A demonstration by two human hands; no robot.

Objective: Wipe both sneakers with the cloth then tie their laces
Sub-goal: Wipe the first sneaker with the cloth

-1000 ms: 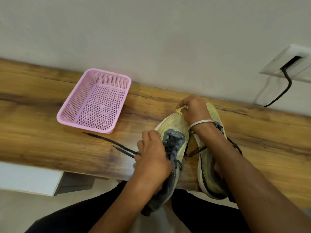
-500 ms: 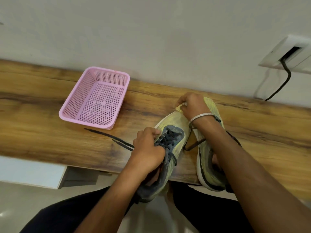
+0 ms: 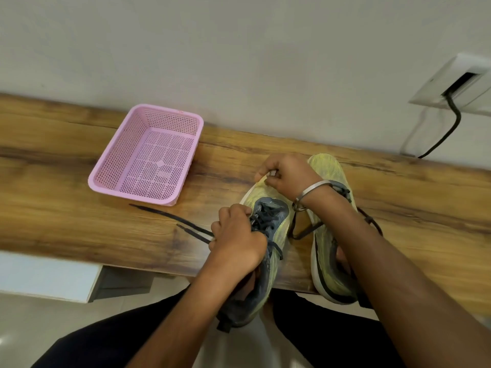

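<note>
Since the earlier frame, the left hand (image 3: 237, 239) has slid forward from the heel toward the laced throat of the left sneaker (image 3: 268, 229), and the right hand (image 3: 288, 176) has stayed at that shoe's toe. Left fingers (image 3: 225, 213) are curled tight around the sneaker's tongue and lacing, steadying it; both loose black lace ends (image 3: 170, 217) trail leftward across the wooden tabletop (image 3: 66, 187) from under that hand. Right fingers (image 3: 268, 170) are closed in a pinch on a small pale yellowish piece at the toe, judged to be the cloth (image 3: 261, 179), though too little shows to be certain. The step in hand appears to be wiping the toe. To do it well, the left grip should hold the shoe firm while the cloth travels in short strokes over the toe and down the sides. The right sneaker (image 3: 329, 235) lies just beside the first, under the right forearm, its laces loose. The pink basket (image 3: 148, 155) stands well apart, to the left.
</note>
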